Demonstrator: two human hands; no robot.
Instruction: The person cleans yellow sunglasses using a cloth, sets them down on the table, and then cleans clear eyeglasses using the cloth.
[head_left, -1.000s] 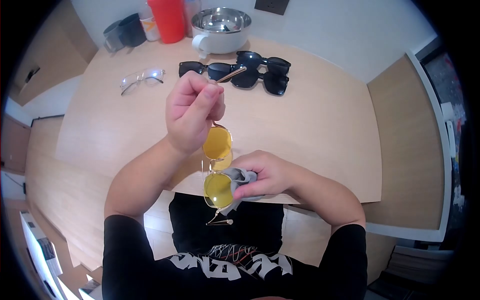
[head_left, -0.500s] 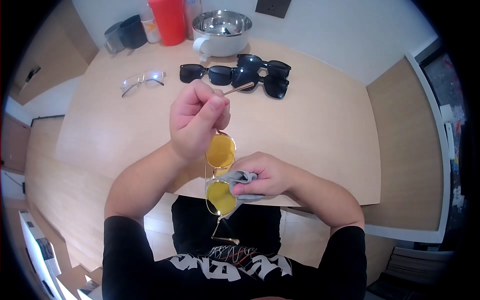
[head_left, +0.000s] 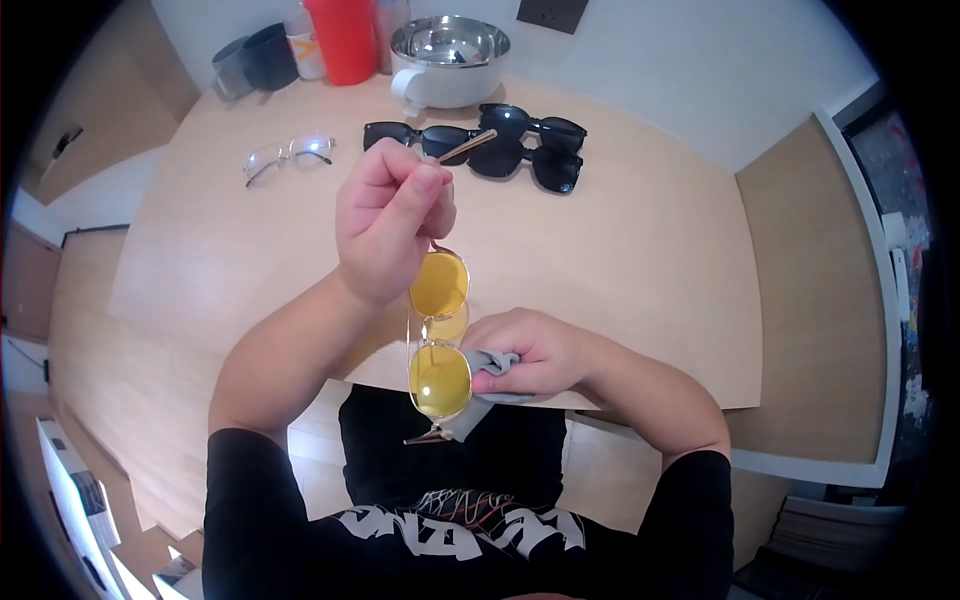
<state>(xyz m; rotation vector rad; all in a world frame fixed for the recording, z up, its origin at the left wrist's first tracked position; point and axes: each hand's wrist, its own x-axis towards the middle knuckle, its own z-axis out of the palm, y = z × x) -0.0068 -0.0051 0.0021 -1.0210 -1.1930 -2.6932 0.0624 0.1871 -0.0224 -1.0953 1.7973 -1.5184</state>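
Note:
Yellow-tinted glasses (head_left: 440, 285) with a thin gold frame hang upright, one lens above the other, over the table's front edge. My left hand (head_left: 395, 220) is closed on one of their temples, whose tip sticks out to the right. Beside the lower lens, my right hand (head_left: 530, 350) pinches a grey cloth (head_left: 490, 368); part of the cloth hangs behind the lower end of the frame. The thumb is at the lens's right edge.
Several dark sunglasses (head_left: 555, 165) lie together on the wooden table (head_left: 640, 260). Clear glasses (head_left: 290, 155) rest at the left. Along the back stand a red container (head_left: 342, 40), dark cups (head_left: 270, 55) and a white pot (head_left: 455, 82) with a metal inside.
Over the last half second my left hand and the yellow glasses have risen slightly. The cloth has shifted from over the lower lens's upper right to its right side.

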